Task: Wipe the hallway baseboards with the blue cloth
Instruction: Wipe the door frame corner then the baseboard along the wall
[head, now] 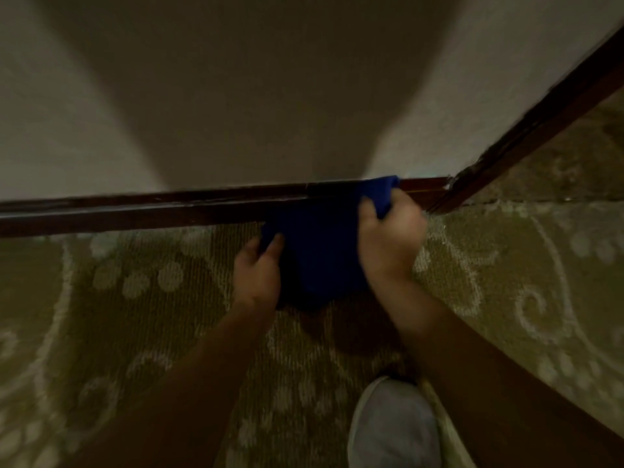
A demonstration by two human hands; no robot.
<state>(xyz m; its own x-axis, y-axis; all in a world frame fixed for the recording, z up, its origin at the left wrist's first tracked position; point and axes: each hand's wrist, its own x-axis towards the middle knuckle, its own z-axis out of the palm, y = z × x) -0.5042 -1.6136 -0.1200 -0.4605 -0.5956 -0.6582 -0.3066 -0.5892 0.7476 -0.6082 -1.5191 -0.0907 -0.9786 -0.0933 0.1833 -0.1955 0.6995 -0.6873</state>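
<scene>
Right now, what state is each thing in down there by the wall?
blue cloth: held up between both hands, its top corner on the baseboard.
left hand: grips the cloth's left edge.
right hand: grips the cloth's right side, near the corner.
baseboard: dark wood, fixed along the wall.
carpet: patterned, lying flat.

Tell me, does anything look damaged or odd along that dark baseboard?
Yes: where the baseboard meets the corner trim on the right, the trim's lower end looks chipped and rough. The picture is too blurred to say more.
</scene>
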